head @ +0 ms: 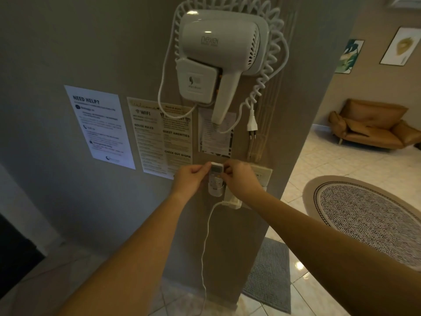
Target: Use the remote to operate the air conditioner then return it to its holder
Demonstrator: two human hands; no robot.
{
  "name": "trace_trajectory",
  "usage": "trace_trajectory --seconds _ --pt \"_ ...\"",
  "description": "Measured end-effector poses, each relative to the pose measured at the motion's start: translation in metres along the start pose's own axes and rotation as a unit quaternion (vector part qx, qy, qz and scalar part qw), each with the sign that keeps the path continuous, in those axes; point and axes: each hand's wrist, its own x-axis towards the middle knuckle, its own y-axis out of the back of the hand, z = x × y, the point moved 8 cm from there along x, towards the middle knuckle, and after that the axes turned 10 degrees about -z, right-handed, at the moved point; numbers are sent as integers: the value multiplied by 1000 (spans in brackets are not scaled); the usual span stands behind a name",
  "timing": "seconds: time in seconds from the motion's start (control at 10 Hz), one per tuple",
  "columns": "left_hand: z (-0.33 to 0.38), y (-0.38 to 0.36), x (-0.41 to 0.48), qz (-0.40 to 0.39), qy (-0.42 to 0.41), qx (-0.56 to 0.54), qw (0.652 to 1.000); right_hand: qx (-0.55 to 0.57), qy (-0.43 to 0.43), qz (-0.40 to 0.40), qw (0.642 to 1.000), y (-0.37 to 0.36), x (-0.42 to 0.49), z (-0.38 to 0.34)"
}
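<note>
A small white remote [216, 173] stands upright in a white wall holder [215, 191] on the grey wall, below the hair dryer. My left hand [190, 179] pinches the remote's upper left edge. My right hand [242, 180] grips its upper right edge. The remote's lower part sits inside the holder, and its display and buttons face me. A sliver of the air conditioner [404, 2] shows at the top right corner.
A white wall-mounted hair dryer [218, 55] with a coiled cord hangs above. Printed notices [164, 133] are stuck to the wall on the left. A wall socket [262, 175] and a plugged adapter [233, 202] sit right of the holder. A round rug [369, 215] and a sofa [373, 126] lie to the right.
</note>
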Motion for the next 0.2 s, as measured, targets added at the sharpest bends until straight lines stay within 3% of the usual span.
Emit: trace_trajectory --seconds 0.2 --pt "31 -1 -17 43 -61 126 989 31 2 -2 1000 17 -20 -4"
